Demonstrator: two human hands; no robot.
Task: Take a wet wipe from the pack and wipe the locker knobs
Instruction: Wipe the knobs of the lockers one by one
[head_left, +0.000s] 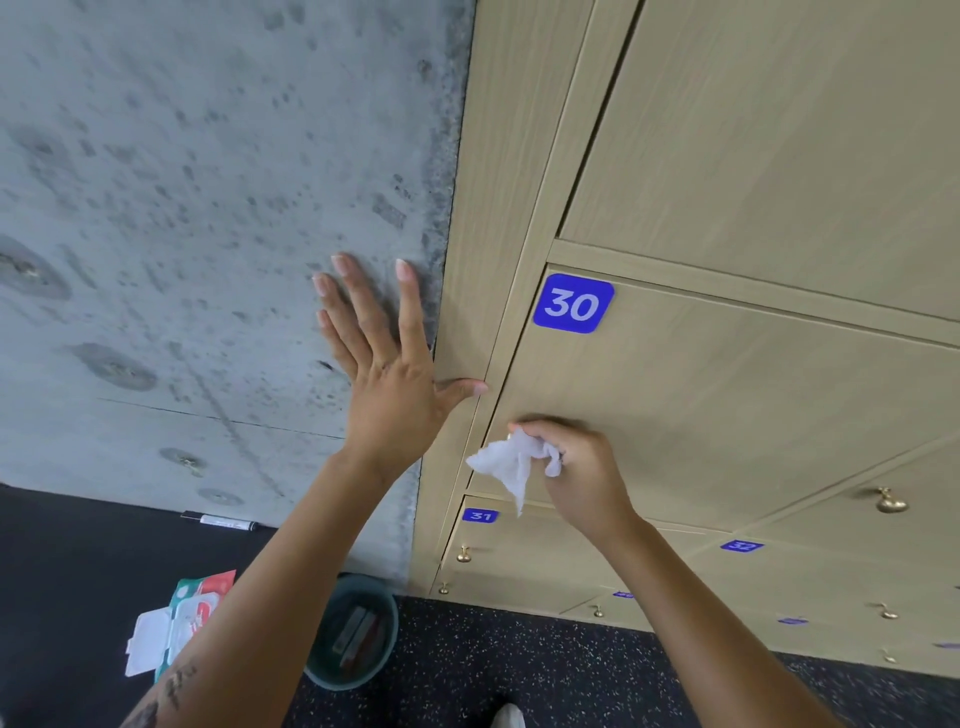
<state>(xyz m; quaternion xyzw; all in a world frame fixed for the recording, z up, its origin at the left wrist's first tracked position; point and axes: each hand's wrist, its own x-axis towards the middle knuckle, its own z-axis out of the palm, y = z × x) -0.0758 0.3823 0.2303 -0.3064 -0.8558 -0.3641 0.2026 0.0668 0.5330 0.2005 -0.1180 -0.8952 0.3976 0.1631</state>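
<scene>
At six o'clock of locker door 30 (727, 395), wiping stage: left hand (389, 374) splayed wide at nine, right hand (576, 467) bunched around wet wipe (511, 460), knob hidden; next, likely knob (464, 555) under label 31 (480, 515).

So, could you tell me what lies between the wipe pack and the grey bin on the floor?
In the head view, the left forearm crosses between wipe pack and bin.
</scene>
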